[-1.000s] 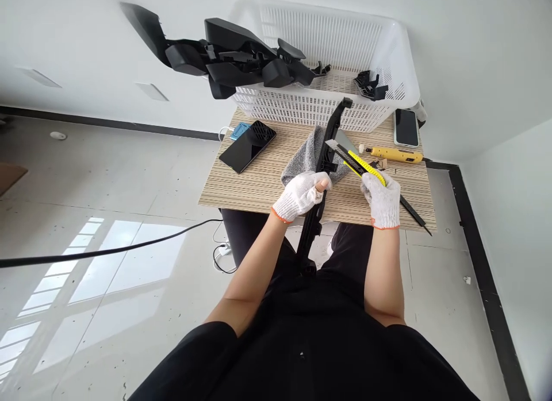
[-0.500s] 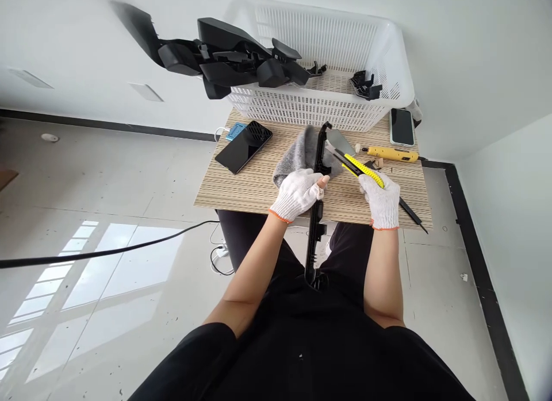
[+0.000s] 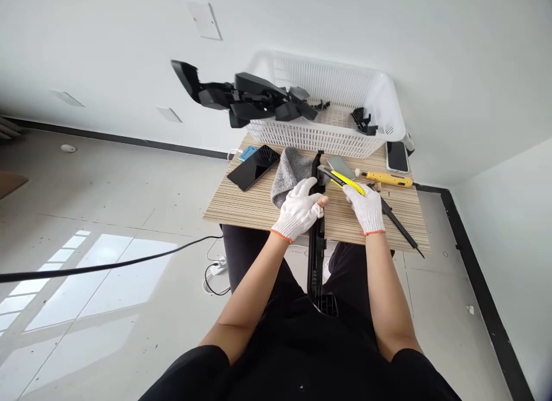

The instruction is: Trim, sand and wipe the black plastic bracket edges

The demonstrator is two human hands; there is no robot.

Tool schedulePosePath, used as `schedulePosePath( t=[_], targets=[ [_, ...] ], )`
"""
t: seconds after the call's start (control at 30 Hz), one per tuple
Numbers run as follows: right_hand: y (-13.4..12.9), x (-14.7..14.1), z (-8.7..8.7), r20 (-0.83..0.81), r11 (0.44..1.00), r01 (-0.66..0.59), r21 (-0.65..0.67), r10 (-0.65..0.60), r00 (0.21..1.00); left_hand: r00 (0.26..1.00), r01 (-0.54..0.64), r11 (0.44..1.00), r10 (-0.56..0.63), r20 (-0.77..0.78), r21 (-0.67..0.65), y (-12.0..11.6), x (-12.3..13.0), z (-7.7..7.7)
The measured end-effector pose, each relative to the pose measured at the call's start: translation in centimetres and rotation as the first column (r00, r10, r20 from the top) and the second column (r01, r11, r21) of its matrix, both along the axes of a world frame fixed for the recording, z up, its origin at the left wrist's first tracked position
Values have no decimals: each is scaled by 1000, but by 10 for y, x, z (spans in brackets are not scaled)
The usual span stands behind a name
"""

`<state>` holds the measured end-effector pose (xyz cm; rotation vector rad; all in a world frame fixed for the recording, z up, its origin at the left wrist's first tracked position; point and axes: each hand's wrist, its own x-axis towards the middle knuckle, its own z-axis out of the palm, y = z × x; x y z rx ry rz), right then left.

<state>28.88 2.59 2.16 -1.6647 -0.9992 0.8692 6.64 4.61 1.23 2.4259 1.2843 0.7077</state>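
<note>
My left hand (image 3: 298,210), in a white knit glove with a bare thumb tip, grips a long black plastic trim part (image 3: 317,257). The part runs from the tabletop over its front edge down to my lap. In my gloved right hand (image 3: 365,207) is a yellow and black utility knife (image 3: 348,181). Its tip end meets the upper section of the part; whether the blade touches cannot be made out. A grey cloth (image 3: 290,174) lies left of the part, partly behind it.
A white plastic basket (image 3: 302,138) at the back holds several black plastic parts (image 3: 259,99), some jutting out left. On the wooden table (image 3: 241,208) lie a large black phone (image 3: 254,166), a smaller phone (image 3: 397,157), a yellow pen-like tool (image 3: 388,178) and a thin black strip (image 3: 403,228).
The trim part has turned, showing more of its ribbed side. My right hand has brought the knife slightly left, closer to the part. The left hand's fingers stretch further over it. My view has tilted up.
</note>
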Motion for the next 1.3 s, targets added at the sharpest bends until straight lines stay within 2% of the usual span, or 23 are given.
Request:
schedulePosePath(
  t=[0.07, 0.13, 0.3, 0.43, 0.67, 0.83, 1.0, 1.17, 1.3],
  targets=[
    [4, 3, -1, 17, 1000, 15, 3, -15, 1000, 1000, -19, 1000, 19, -16, -2, -2, -1, 0],
    [8, 6, -1, -2, 999, -27, -39, 27, 1000, 1000, -20, 1000, 20, -22, -1, -4, -2, -1],
    [22, 18, 1, -144, 996, -80, -25, 76, 987, 1000, -2, 999, 3, -21, 54, -4, -1, -2],
    [31, 22, 2, -5, 985, -171, -21, 171, 985, 1000, 0, 999, 1, -20, 46, -3, -1, -1],
    [28, 23, -2, 175, 987, -157, 30, 150, 973, 999, -45, 999, 45, -27, -18, -5, -1, 0],
    [29, 25, -2, 106, 979, -205, 19, 202, 974, 995, -68, 997, 66, -71, -32, -6, 0, 2],
    [31, 28, -2, 39, 978, -203, 36, 202, 979, 997, -66, 998, 65, -37, -18, -6, 1, 2],
    [30, 24, 2, 113, 985, -162, 53, 156, 981, 997, -78, 997, 78, -13, -18, -6, 1, -1],
    [26, 21, 6, 181, 976, -212, 55, 199, 963, 996, -87, 996, 85, -38, -37, -6, 2, -1]
  ],
)
